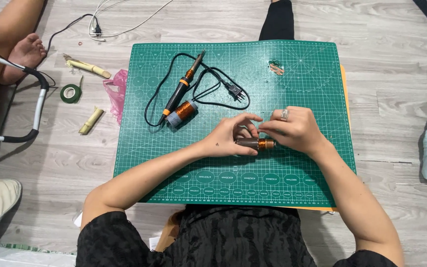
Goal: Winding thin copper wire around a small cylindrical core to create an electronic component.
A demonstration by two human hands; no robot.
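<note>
My left hand and my right hand meet over a green cutting mat. Both hold a small brown cylinder wound with copper wire that lies across the mat between them. My right hand wears a ring, and its fingertips pinch at the cylinder's top beside my left fingertips. A black and orange soldering iron lies to the upper left on the mat with its cord and plug. A spool of copper wire rests beside the iron's handle.
A small tangle of copper wire lies near the mat's far edge. On the wooden floor to the left are a green tape roll, pale stick pieces, a pink bag, and another person's foot.
</note>
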